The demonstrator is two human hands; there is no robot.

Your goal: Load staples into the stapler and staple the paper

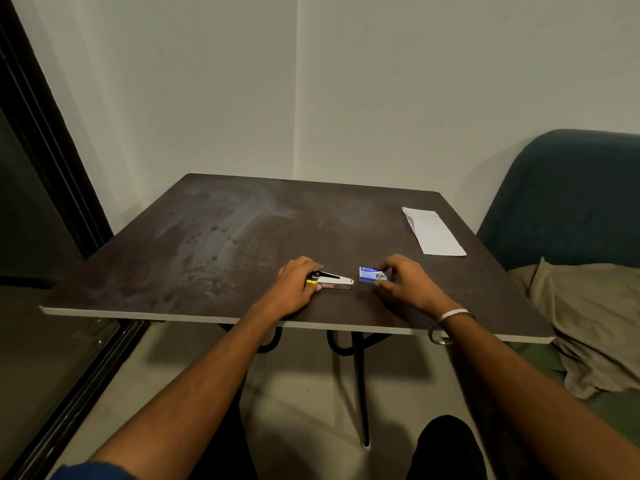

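A small silver stapler (333,283) with a black top arm and a yellow rear end lies on the dark table (221,237) near its front edge. My left hand (298,285) grips the stapler's rear end, and the stapler's nose points right. Just to its right sits a small blue staple box (371,274). My right hand (407,282) holds that box between thumb and fingers. A folded white paper (433,232) lies flat at the table's far right, well away from both hands.
A dark teal chair (571,199) with a crumpled tan cloth (588,323) stands right of the table. A dark window frame (52,161) runs along the left. White walls meet behind the table. Black table legs (358,382) show below its front edge.
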